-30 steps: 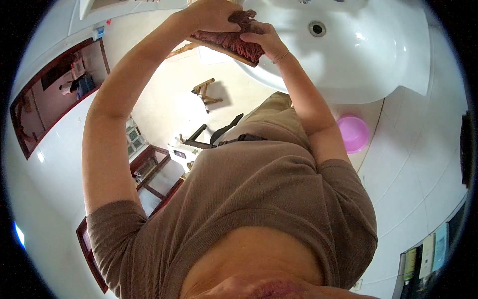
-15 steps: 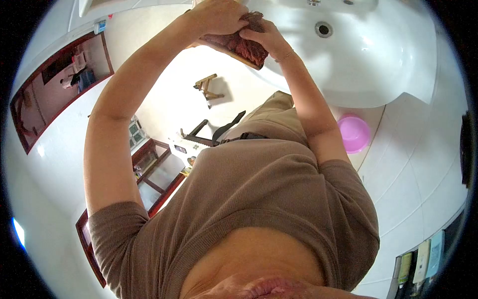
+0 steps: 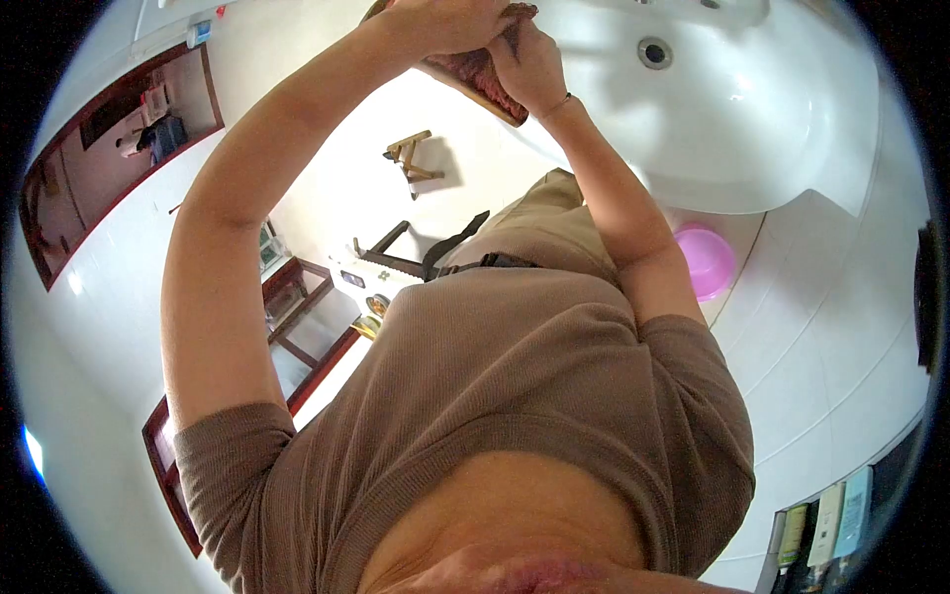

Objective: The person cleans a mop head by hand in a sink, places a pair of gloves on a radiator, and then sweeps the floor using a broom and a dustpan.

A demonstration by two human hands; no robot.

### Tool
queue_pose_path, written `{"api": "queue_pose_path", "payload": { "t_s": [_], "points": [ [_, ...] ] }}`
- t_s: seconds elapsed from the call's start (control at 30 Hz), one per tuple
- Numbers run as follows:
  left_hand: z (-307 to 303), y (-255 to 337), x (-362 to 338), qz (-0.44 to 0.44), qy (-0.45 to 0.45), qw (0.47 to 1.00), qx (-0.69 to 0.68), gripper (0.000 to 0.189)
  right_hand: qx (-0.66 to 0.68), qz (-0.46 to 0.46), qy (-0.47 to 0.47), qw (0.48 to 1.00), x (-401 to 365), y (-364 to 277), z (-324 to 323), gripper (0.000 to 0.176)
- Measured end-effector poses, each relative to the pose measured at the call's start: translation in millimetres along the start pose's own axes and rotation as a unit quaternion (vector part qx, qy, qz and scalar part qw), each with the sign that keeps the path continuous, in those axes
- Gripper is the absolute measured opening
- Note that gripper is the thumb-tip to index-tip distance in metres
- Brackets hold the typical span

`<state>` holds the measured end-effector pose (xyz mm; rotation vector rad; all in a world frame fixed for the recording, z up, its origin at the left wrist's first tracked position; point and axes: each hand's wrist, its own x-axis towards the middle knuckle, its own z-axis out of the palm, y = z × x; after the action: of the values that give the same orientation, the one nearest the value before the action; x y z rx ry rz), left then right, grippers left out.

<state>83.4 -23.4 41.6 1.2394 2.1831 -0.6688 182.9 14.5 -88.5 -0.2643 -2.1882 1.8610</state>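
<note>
Fingers of left hand (image 3: 455,26) and right hand (image 3: 537,75), now closer, are clamped on reddish cloth (image 3: 477,73) near the sink's left edge (image 3: 556,148), apparently bunched tighter.

**Reaching Forward, With a Narrow Gap**

The left arm (image 3: 220,307) was bent at the elbow, which stood wide from the body, and its forearm went inward. The right arm (image 3: 618,203) kept its elbow nearer the body. The left hand (image 3: 450,27) was just beside the right hand (image 3: 534,71), whose fingers were curled.
</note>
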Motion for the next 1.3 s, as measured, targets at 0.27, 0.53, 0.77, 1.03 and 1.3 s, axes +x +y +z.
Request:
{"api": "queue_pose_path", "payload": {
  "t_s": [0.27, 0.53, 0.77, 1.03, 1.3],
  "points": [
    [15.9, -0.7, 3.4, 0.018, 0.032, 0.998, 0.051, 0.033, -0.019, -0.01, 0.011, 1.0, 1.2, 14.4, 14.9, 0.02],
    [11.5, 5.5, 16.3, 0.043, 0.004, 0.994, 0.1, 0.028, -0.034, -0.021, 0.019, 0.999, 0.7, 28.5, 12.1, 0.026],
    [23.9, 2.7, 25.9, 0.087, 0.06, 0.984, 0.143, 0.027, 0.001, 0.012, 0.0, 1.0, 0.5, 27.5, 6.4, 0.029],
    [22.6, 5.7, 25.5, 0.119, 0.099, 0.967, 0.204, 0.025, -0.069, -0.002, 0.044, 0.997, -1.0, 34.5, 13.0, 0.031],
    [22.5, 6.4, 29.1, 0.106, 0.07, 0.974, 0.189, 0.025, -0.07, 0.009, 0.029, 0.997, 0.6, 34.2, 10.9, 0.027]
  ]
}}
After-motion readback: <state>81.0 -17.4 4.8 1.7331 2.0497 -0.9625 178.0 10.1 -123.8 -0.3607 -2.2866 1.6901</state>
